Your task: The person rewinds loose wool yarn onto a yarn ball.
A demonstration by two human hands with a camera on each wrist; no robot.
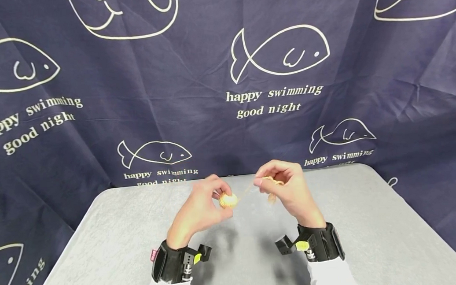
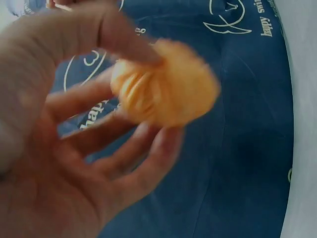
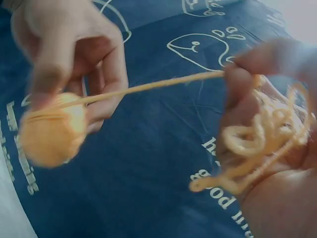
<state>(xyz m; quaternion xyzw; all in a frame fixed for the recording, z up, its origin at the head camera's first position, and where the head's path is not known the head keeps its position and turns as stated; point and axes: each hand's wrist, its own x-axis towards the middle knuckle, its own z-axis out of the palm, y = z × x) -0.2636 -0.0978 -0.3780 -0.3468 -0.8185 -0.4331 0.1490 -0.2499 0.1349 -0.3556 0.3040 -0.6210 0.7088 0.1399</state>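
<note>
The left hand (image 1: 201, 208) grips a yellow yarn ball (image 1: 228, 200) above the table (image 1: 119, 238), and the right hand (image 1: 288, 189) pinches its loose strand (image 3: 148, 87), pulled tight between them for winding.

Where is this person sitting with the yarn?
Probably a home-made recording corner, not a shop: a grey table, a navy fish-print cloth hung behind as backdrop, and a small yarn ball in hand.

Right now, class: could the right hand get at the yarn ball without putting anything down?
Probably yes. The yarn ball sits pinched in the left hand, joined by a taut strand to the right hand, with only open air between them. But loose yarn loops already fill the right hand.
</note>
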